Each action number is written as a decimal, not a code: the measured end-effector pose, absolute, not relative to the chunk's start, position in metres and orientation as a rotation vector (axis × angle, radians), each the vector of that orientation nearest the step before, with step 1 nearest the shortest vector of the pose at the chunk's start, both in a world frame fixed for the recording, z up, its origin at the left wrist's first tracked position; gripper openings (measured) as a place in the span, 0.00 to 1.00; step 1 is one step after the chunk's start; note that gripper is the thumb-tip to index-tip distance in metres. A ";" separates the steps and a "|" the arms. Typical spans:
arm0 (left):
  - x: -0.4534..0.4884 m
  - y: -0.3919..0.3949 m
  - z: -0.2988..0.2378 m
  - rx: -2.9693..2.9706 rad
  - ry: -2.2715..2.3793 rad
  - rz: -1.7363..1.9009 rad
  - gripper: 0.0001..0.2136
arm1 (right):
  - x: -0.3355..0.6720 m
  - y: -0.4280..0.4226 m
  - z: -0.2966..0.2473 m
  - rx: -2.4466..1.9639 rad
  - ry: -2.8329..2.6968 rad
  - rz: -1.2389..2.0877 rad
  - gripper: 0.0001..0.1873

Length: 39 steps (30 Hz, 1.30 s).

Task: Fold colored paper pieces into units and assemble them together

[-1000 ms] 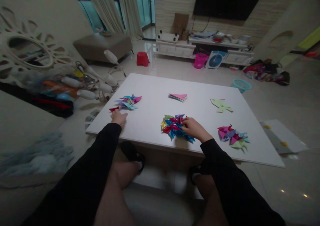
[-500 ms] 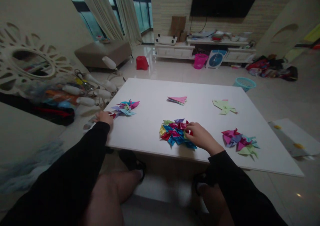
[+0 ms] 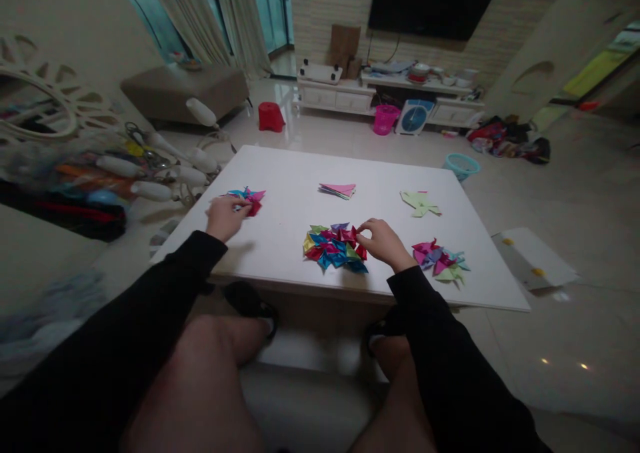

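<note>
My left hand (image 3: 227,217) is closed in a pinch on a red origami piece (image 3: 255,209), at the near side of the left pile of origami (image 3: 246,193), which it partly covers. My right hand (image 3: 384,242) reaches the right edge of the middle pile (image 3: 330,247), a heap of shiny red, blue, green, yellow and purple folded paper. Its thumb and forefinger close on a red folded paper piece (image 3: 359,235) there; the fingertips are small in view. Right of that hand lies another pile of origami (image 3: 440,261) in pink, purple, light blue and green.
On the white table (image 3: 280,173) also lie a stack of folded paper triangles (image 3: 338,190) and pale green origami (image 3: 421,203). A lamp with white shades (image 3: 150,190) stands by the left edge. A blue basket (image 3: 462,165) is on the floor beyond the far right corner.
My left hand has moved right and inward over the table from its left edge, bringing the red piece to the near side of the left pile. My right hand has shifted slightly toward the middle pile's right edge.
</note>
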State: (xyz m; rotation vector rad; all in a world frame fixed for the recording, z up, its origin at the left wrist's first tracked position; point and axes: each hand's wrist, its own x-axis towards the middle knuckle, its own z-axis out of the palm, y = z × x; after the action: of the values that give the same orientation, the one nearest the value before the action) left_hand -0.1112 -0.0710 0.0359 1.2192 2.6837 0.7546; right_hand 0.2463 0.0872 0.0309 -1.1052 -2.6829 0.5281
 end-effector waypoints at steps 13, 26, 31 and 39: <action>0.093 0.007 0.008 1.887 2.061 0.565 0.10 | 0.262 0.079 0.027 -0.969 -2.425 0.561 0.08; 0.099 0.009 0.013 1.972 2.039 0.543 0.08 | 0.251 0.081 0.022 -0.979 -2.660 0.560 0.04; 0.088 0.001 0.009 2.004 2.035 0.561 0.09 | 0.242 0.069 0.019 -0.936 -2.672 0.597 0.04; 0.025 -0.002 0.017 1.597 2.323 0.586 0.05 | 0.237 0.069 0.020 -0.885 -2.440 0.540 0.12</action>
State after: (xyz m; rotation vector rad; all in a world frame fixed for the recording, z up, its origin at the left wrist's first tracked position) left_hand 0.0251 -0.0016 0.0173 1.5966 2.3230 0.5857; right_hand 0.2372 0.0689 0.0196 -0.8854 -2.4396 0.5395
